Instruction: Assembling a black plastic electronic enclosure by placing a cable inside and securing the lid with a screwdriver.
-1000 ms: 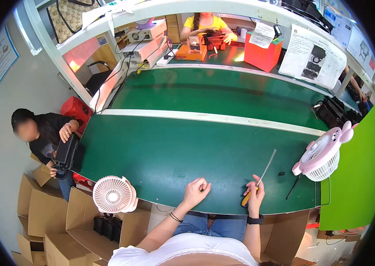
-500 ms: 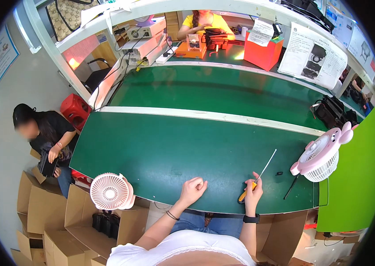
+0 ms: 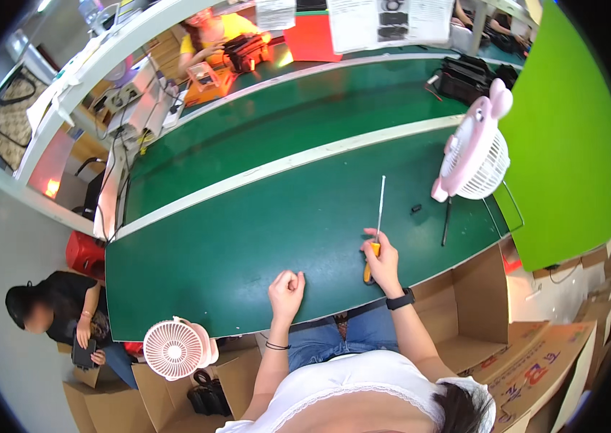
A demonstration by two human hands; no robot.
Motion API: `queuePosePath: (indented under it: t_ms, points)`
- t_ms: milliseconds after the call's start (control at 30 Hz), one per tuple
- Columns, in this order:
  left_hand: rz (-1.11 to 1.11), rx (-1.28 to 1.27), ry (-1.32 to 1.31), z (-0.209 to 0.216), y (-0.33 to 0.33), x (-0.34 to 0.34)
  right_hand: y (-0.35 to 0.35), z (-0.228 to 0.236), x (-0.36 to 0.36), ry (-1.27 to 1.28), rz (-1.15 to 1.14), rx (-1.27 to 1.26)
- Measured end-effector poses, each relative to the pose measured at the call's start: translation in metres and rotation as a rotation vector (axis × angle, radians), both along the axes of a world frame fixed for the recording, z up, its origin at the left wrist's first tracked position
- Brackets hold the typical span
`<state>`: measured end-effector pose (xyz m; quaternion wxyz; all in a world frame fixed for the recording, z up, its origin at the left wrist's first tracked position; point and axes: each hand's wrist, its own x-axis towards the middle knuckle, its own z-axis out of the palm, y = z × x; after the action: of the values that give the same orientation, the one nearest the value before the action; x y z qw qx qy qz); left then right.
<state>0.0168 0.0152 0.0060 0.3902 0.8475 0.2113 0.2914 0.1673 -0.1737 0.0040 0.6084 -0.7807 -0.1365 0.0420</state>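
My right hand (image 3: 385,267) is closed round the yellow-and-black handle of a screwdriver (image 3: 381,209), its long metal shaft pointing away over the green table. Near the front edge of the table my left hand (image 3: 287,292) is curled into a fist; whatever may be inside its fingers is hidden. To the right of the screwdriver's shaft lies a small black piece (image 3: 416,209). Beyond it stands a pink fan (image 3: 470,151) with rabbit-like ears and a white rear cage, with a thin black rod (image 3: 447,222) by its base. A round pink fan (image 3: 179,348) sits at the front left corner.
A white rail (image 3: 298,162) crosses the green tabletop (image 3: 248,245). Black bags (image 3: 464,78) lie at the back right beside a bright green panel (image 3: 558,144). Open cardboard boxes (image 3: 479,296) stand below the front edge. One person sits left, another works across the bench.
The view has turned to the right, shifting the whole scene. My right hand still grips the screwdriver, and my left fist remains closed near the front edge.
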Motion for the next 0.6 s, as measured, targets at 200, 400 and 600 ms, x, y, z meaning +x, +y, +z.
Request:
queuePosePath:
  t_ms: [200, 400, 600]
  points:
    - [-0.014, 0.012, -0.025, 0.0, -0.0024, 0.0001, -0.004, 0.0048, -0.0031, -0.025, 0.005, -0.044]
    - [-0.027, 0.025, -0.035, -0.0029, -0.0011, -0.0019, -0.0027, 0.0045, -0.0049, -0.039, 0.006, -0.066]
    - [-0.028, 0.013, -0.011, -0.0023, -0.0004, -0.0015, -0.0011, 0.0026, -0.004, -0.055, 0.007, -0.029]
